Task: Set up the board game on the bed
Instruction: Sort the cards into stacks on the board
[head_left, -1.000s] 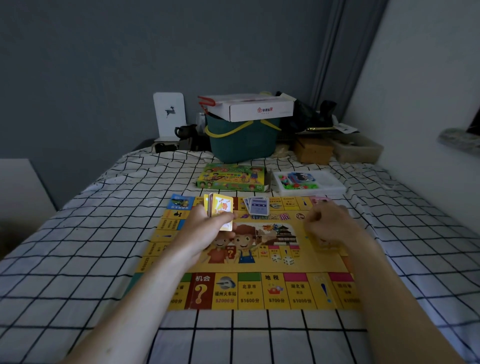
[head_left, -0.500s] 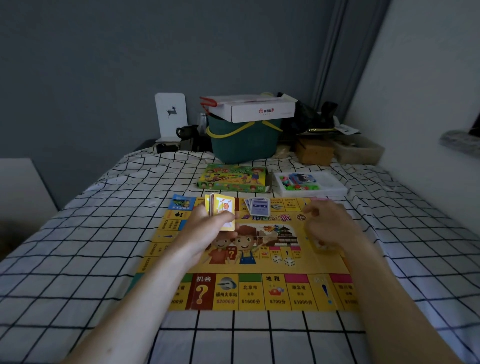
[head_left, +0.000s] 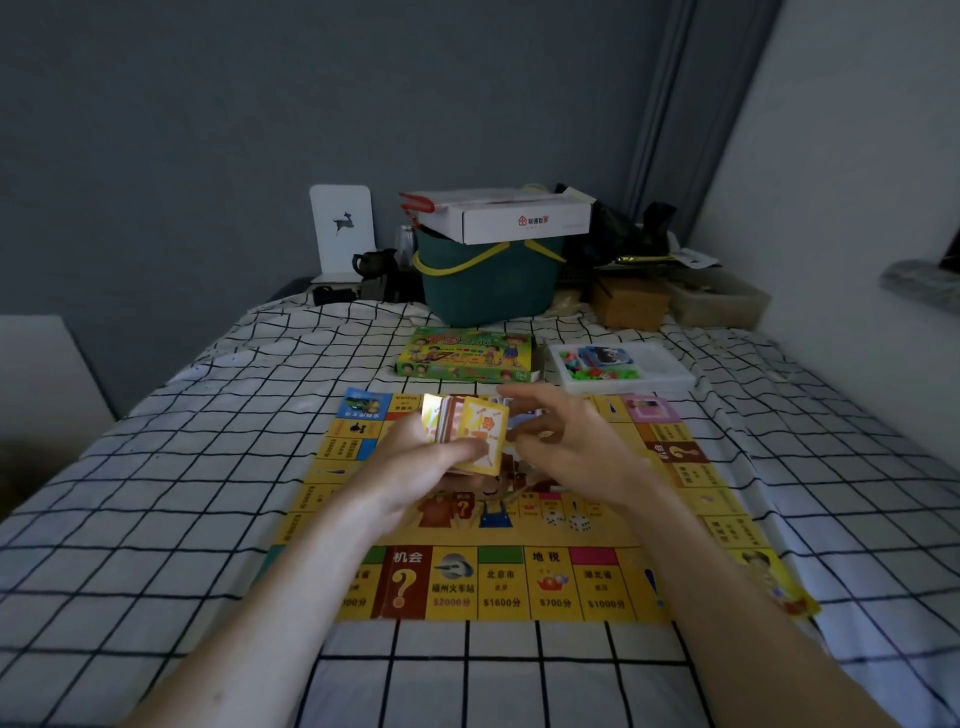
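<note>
The yellow game board (head_left: 519, 571) lies flat on the checked bed sheet (head_left: 182, 467). Above the board's middle, my left hand (head_left: 421, 462) grips a stack of yellow cards (head_left: 470, 431) held upright, thumb across the front card. My right hand (head_left: 566, 447) hovers just right of the stack with fingers spread and slightly curled, its fingertips near the cards' edge and holding nothing. Two white dice (head_left: 569, 519) sit on the board near its centre. The green game box (head_left: 467, 356) and a white tray of small coloured pieces (head_left: 618, 366) lie beyond the board.
A teal basket (head_left: 488, 280) with a white cardboard box (head_left: 514, 218) on top stands at the head of the bed. A brown box (head_left: 628, 304) and a clear bin (head_left: 719, 299) sit to its right. A white wall runs along the right side.
My right hand has left the board's right part and moved left and up to the card stack. The small fan of blue-backed cards on the board is now hidden behind my hands.
</note>
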